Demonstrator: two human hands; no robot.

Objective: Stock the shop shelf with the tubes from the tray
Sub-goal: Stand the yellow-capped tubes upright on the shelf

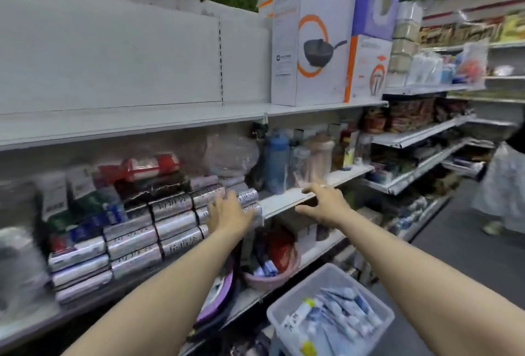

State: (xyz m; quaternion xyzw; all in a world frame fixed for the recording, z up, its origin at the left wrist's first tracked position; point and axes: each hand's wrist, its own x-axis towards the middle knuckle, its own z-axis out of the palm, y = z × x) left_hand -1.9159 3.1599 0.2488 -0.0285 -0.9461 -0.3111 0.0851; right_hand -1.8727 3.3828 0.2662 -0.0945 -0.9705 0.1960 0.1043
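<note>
Single head-worn wide-angle view; faces forward and down, near the shelf (287, 199); tray (331, 273) at lower right.

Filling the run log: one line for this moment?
left hand open on silver boxes | right hand open at shelf edge | tubes in tray

Both bare forearms stretched forward, left hand (227, 210) flat with fingers spread, right hand (324, 202) open, palm down

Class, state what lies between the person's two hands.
Head view: between the left hand and right hand lies a bare strip of shelf, just past the silver packs.
</note>
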